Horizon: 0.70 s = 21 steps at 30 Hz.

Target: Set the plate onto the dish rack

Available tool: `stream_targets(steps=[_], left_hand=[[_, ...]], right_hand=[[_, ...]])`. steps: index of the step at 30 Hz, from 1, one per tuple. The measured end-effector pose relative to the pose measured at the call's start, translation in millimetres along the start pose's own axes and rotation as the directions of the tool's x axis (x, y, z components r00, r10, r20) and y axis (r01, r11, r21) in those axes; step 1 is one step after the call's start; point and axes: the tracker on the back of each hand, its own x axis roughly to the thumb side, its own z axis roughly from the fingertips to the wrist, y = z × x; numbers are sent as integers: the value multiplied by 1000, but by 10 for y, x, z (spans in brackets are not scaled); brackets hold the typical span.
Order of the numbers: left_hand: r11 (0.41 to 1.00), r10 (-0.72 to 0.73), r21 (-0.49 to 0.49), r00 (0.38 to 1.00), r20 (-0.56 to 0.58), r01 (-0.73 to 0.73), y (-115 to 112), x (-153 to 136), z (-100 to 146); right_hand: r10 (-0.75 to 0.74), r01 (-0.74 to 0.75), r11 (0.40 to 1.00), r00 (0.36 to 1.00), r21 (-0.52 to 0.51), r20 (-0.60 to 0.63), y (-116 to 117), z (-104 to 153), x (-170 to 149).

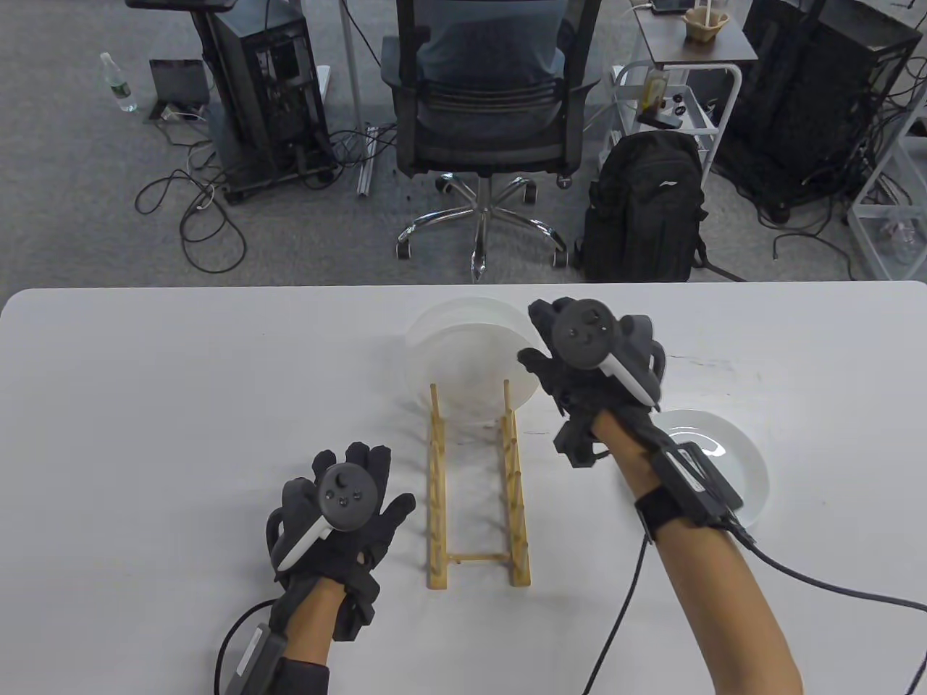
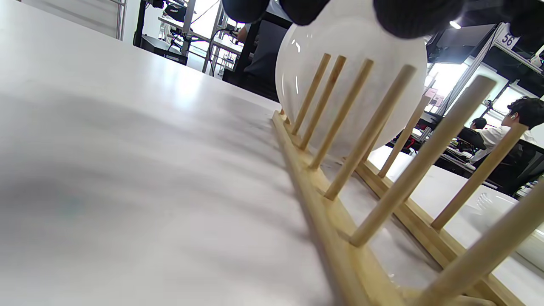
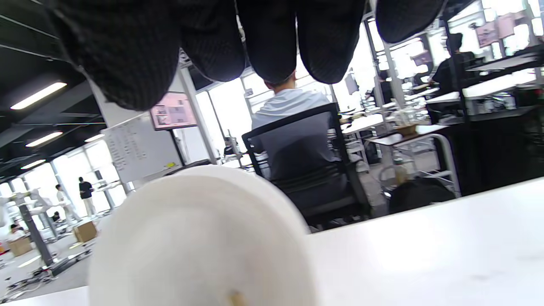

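A wooden dish rack (image 1: 437,521) lies in the middle of the white table, its pegs also close up in the left wrist view (image 2: 323,221). A white plate (image 1: 471,369) stands upright between the pegs at the rack's far end; it also shows in the left wrist view (image 2: 297,51) and the right wrist view (image 3: 199,238). My right hand (image 1: 572,362) hovers at the plate's upper right rim, its fingers (image 3: 272,42) apart from the plate. My left hand (image 1: 362,470) rests flat on the table left of the rack, fingers spread.
A second white plate (image 1: 731,463) lies flat on the table right of the rack, partly under my right forearm. Beyond the table's far edge stand an office chair (image 1: 481,94) and a black backpack (image 1: 644,210).
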Motion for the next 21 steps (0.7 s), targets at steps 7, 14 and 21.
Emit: stream_targets(steps=[7,14,21], left_hand=[[1000,-6,-6,1000,-2,6,-7,9,-2],[1000,-11,-7,1000,-18,11,-3,-26,-2],[999,-7,-51,999,-32,5,-56,-59,-30]], right_hand=[[-15,25,999,973,38,-231,96,609,-1105],[153,-89,985,854,151,-496,484,810,-1972],[209,-67,968,755,243,-621,625,832,-2409]])
